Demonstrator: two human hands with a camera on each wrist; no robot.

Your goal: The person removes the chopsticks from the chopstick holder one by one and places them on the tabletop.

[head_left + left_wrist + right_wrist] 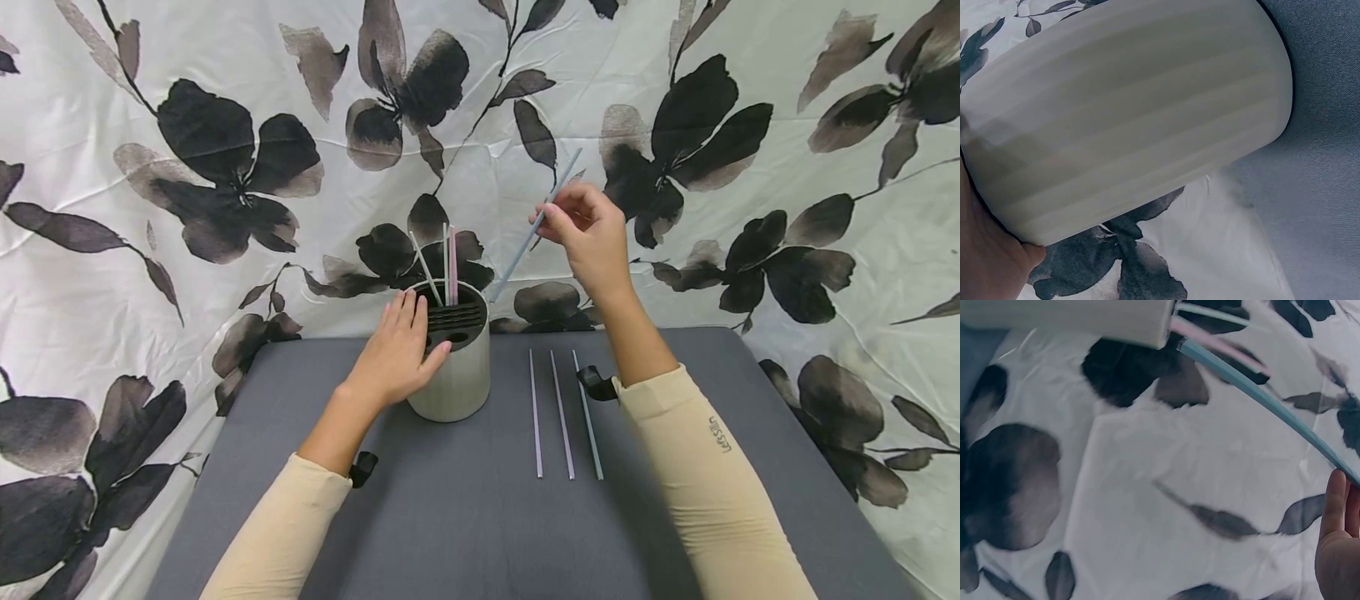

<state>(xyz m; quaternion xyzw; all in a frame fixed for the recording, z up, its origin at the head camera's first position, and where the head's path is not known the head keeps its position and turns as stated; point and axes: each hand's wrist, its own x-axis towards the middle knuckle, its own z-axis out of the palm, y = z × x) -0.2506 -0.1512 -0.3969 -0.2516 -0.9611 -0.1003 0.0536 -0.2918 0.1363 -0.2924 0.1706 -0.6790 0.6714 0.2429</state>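
Note:
A pale ribbed round holder (454, 375) with a dark slotted top stands on the grey table (465, 517). Three thin straws (447, 265) stick up from it. My left hand (401, 350) holds the holder's left side, fingers over the rim; the left wrist view shows the holder's wall (1129, 112) close up. My right hand (581, 223) pinches a light blue straw (536, 225) in the air, tilted, its lower end just right of the holder's rim. In the right wrist view the blue straw (1260, 394) runs to the holder's edge (1085, 319). Three more straws (562, 414) lie side by side on the table.
A white cloth with dark leaf prints (225, 167) hangs behind and around the table. Black straps (596, 383) sit at both wrists. Bare grey table surface lies in front of the holder and right of the lying straws.

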